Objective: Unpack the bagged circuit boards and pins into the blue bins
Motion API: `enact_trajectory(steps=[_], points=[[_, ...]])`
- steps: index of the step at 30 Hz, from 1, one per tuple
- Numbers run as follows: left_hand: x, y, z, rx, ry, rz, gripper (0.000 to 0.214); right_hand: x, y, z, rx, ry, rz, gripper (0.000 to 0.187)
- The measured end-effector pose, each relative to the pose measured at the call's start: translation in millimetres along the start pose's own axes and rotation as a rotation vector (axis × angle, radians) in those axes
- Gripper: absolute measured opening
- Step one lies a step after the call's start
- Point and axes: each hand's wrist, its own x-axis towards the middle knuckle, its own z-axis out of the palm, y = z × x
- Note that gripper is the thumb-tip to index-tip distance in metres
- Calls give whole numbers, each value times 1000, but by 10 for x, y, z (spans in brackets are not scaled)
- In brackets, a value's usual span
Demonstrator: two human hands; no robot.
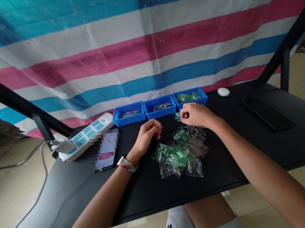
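Note:
My left hand [147, 134] is closed, its fingers curled in above the black table, left of a heap of small bags. Whatever it may hold is hidden. In a pinch, my right hand [198, 115] has its fingertips at a small green bag [177, 117], just in front of the right blue bin. Below and between both hands lie the heaped green bags [173, 155] with pale tubular pieces inside. Clear bags [194, 168] with brass-coloured pins stick out at the heap's near side. Loose thin metal pins [192, 129] lie under my right hand.
Three blue bins stand in a row at the back: the left bin [129, 120], the middle bin [160, 112] with metal pins, and the right bin [203, 99] with green bags. Around them are a power strip [89, 134], two phones, one dark [268, 113], and a white oval object [223, 92].

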Motion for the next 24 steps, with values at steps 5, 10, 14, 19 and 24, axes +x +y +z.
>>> enact_trajectory(steps=[5, 10, 14, 19, 24], points=[[-3, 18, 2, 17, 3, -4, 20, -17, -38, -10, -52, -11, 3, 12], [-13, 24, 10, 30, -4, -2, 18, -21, 22, 5, -26, -22, -17, 16], [-22, 35, 19, 33, -1, -9, 18, -35, 56, 36, -9, -30, -15, 17], [-16, 34, 11, 39, -4, -11, 17, -41, 2, 66, 17, -59, -24, 18], [-4, 14, 0, 38, -18, -3, 18, -28, -21, 77, 27, -85, -22, 21]])
